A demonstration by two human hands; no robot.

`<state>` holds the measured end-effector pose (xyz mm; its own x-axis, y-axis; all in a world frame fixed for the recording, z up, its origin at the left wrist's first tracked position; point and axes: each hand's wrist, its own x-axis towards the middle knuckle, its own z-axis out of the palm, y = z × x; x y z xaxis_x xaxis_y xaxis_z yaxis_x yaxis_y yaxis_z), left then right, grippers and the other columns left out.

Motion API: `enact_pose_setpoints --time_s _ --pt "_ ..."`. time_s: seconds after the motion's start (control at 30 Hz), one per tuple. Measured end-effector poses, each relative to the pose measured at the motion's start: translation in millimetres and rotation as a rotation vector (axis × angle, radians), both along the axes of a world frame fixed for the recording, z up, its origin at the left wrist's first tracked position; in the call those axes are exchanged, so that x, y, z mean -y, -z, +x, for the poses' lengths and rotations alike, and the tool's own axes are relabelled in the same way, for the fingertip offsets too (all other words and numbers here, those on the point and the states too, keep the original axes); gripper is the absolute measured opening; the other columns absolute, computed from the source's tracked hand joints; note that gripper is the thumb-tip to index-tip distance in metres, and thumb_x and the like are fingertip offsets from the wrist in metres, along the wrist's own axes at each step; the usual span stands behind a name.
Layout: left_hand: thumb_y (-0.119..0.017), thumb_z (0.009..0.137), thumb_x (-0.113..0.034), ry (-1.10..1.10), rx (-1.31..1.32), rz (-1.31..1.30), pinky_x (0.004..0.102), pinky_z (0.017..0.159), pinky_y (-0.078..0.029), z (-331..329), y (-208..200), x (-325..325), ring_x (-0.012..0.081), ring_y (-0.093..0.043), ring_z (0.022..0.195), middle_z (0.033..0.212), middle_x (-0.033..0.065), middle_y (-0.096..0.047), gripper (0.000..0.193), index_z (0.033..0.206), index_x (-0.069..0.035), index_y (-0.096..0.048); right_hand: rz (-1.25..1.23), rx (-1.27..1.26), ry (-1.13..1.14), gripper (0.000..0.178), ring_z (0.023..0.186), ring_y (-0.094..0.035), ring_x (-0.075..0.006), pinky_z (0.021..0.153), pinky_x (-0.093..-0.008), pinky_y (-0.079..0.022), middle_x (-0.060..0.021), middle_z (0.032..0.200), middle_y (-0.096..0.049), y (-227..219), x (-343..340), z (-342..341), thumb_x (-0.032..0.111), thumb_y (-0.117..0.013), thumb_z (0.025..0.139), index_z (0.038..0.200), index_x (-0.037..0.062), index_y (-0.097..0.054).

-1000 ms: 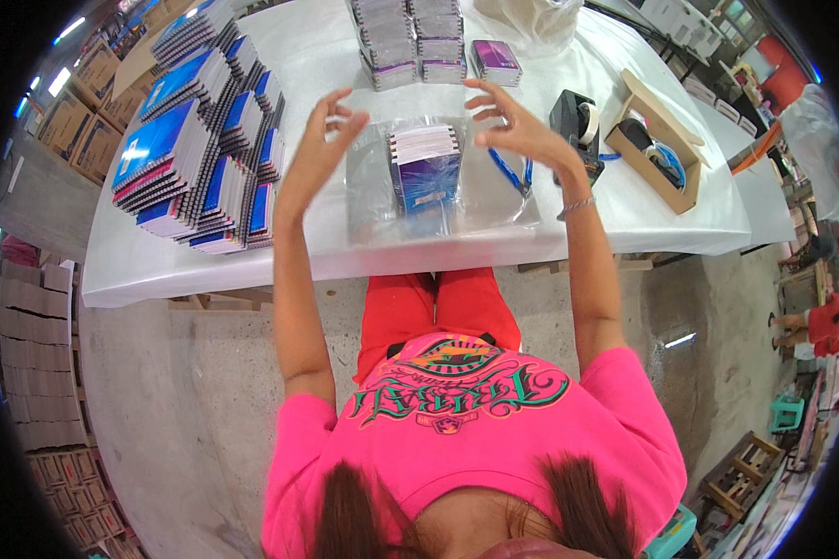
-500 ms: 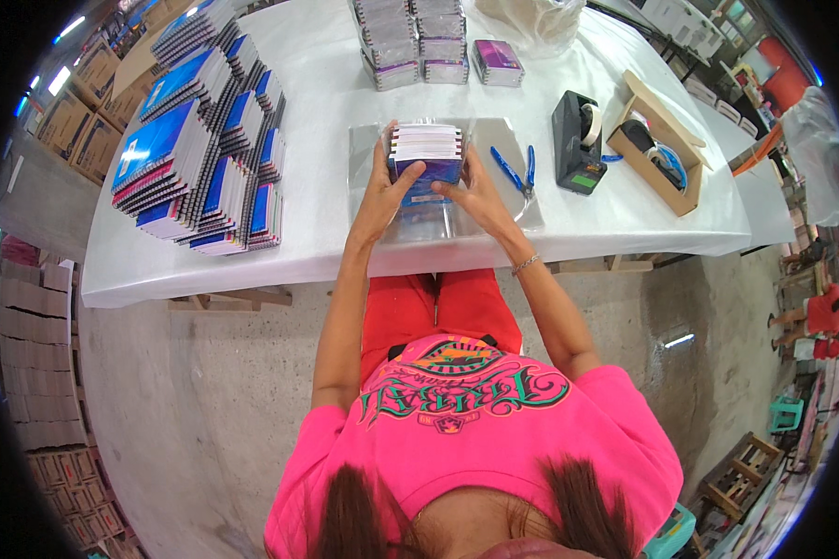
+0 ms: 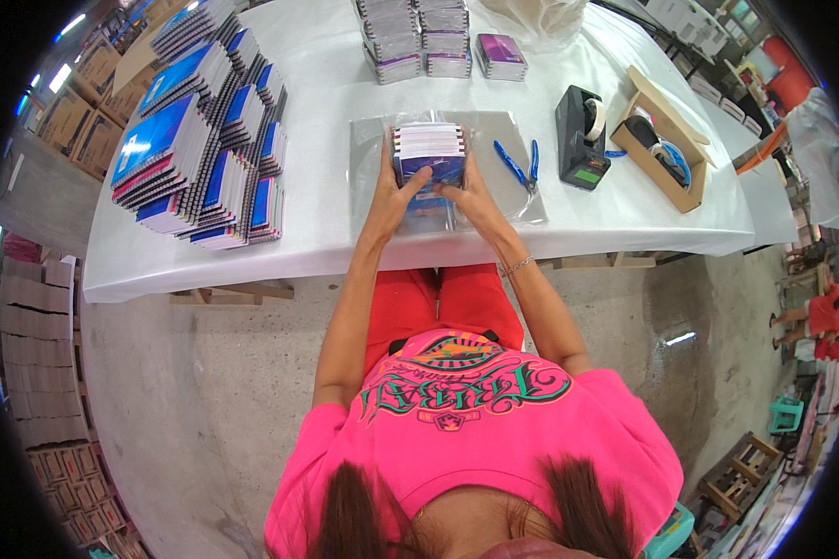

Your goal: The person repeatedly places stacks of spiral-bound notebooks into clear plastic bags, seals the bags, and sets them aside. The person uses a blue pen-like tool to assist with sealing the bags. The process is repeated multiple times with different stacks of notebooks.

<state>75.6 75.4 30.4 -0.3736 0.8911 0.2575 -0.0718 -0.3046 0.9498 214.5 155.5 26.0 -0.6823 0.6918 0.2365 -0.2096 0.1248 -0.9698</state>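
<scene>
Between my two hands is a small stack of notebooks (image 3: 428, 144) with a blue cover facing me and white page edges on top. Clear plastic film surrounds the stack. My left hand (image 3: 394, 194) is closed around its left side, thumb on the blue cover. On the right side my right hand (image 3: 469, 191) grips it the same way, its thumb near the lower edge of the cover. Under the stack lies a flat grey sheet (image 3: 368, 149) with clear plastic on it. Blue-handled pliers (image 3: 517, 166) rest on its right part, their handles spread.
Tall piles of blue spiral notebooks (image 3: 163, 140) stand at the left. Plastic-wrapped stacks (image 3: 399, 68) and a purple-covered bundle (image 3: 502, 56) sit at the back. To the right are a black tape dispenser (image 3: 576, 140) and an open cardboard box (image 3: 671, 182) holding tape rolls.
The view has shifted slightly. My hands still hold the notebook stack in nearly the same place, and the plastic film at its top edge shows more.
</scene>
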Motion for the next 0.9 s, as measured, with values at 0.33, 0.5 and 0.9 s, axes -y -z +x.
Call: enact_pose_setpoints --time_s 0.33,0.5,0.9 --pt "-0.081 0.076 -0.022 -0.291 -0.385 0.070 0.0461 0.111 -0.032 -6.6 -8.8 13.8 0.0284 -0.039 0.132 0.142 0.0160 -0.038 0.096 0.149 -0.006 -0.022 0.162 -0.027 0.168 0.107 0.137 -0.036 -0.0335 0.107 -0.0499 -0.037 -0.0183 0.146 -0.033 -6.6 -14.1 25.2 0.025 -0.082 0.073 0.153 0.0157 -0.010" --pt "-0.082 0.073 -0.022 -0.436 -0.647 0.158 0.0432 0.101 -0.039 -11.5 -15.9 15.1 0.0280 -0.047 0.122 0.125 0.0114 -0.050 0.069 0.133 -0.011 -0.051 0.346 0.021 0.176 0.084 0.134 -0.039 -0.0293 0.106 -0.0447 -0.039 -0.0129 0.143 -0.038 -15.4 -13.3 28.3 0.020 -0.078 0.078 0.147 0.0145 -0.030" --pt "-0.081 0.071 -0.017 -0.161 -0.987 0.124 0.0348 0.086 -0.048 -34.6 -70.2 9.3 0.0236 -0.057 0.099 0.098 0.0075 -0.063 0.030 0.100 -0.012 -0.076 0.597 0.077 0.197 0.035 0.125 -0.047 -0.0289 0.102 -0.0410 -0.041 -0.0120 0.136 -0.047 -36.3 -15.3 15.7 0.022 -0.074 0.082 0.115 0.0126 -0.068"
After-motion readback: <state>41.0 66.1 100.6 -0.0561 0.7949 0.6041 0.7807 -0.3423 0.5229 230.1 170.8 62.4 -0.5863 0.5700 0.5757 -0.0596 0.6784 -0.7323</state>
